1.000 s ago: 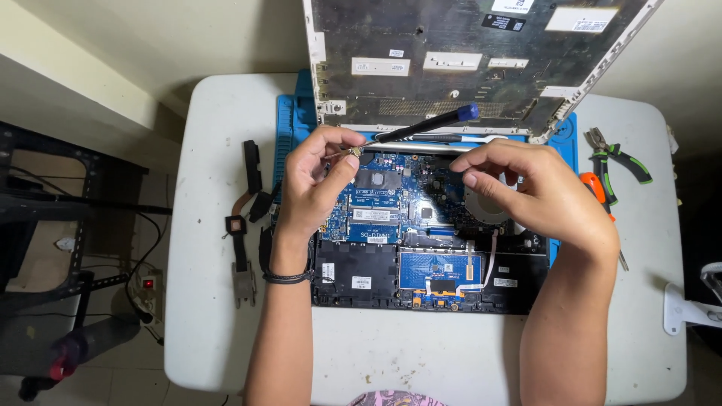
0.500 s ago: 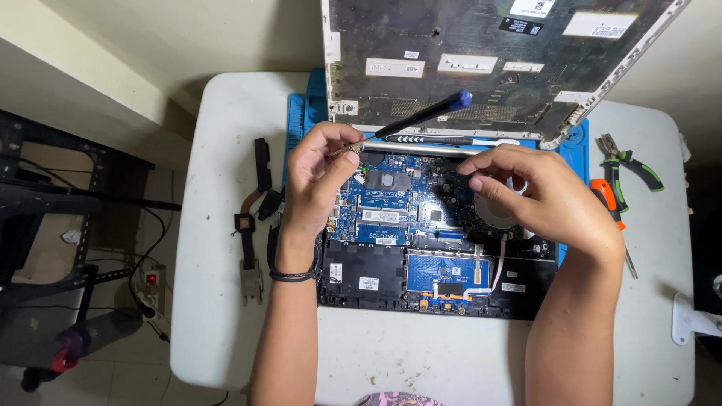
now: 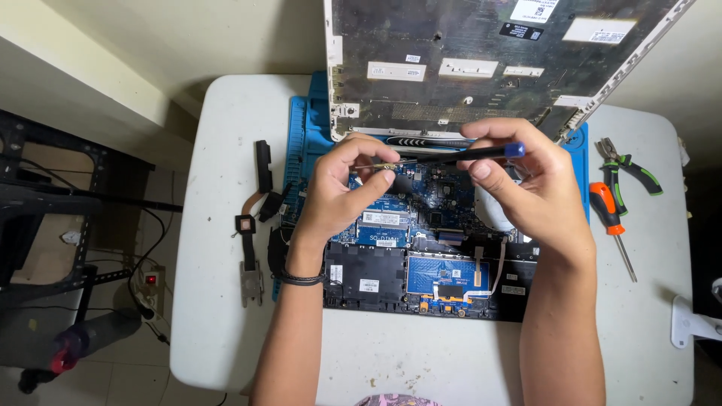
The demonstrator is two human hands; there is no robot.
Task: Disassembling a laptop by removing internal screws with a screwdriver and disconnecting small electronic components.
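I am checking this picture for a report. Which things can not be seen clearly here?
- Head view: the small part pinched by the left hand is too small to identify.
- The tip of the dark tool with a blue end, held by the right hand, is too fine to make out.
- The hands cover part of the blue circuit board.
- The top edge cuts off the raised laptop cover.
- The right edge cuts off a white object.

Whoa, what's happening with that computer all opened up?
A person has an opened laptop on a blue mat on a white table. The right hand holds a thin black tool with a blue end over the circuit board. The left hand pinches something tiny at the tool's tip. A screwdriver and pliers lie to the right.
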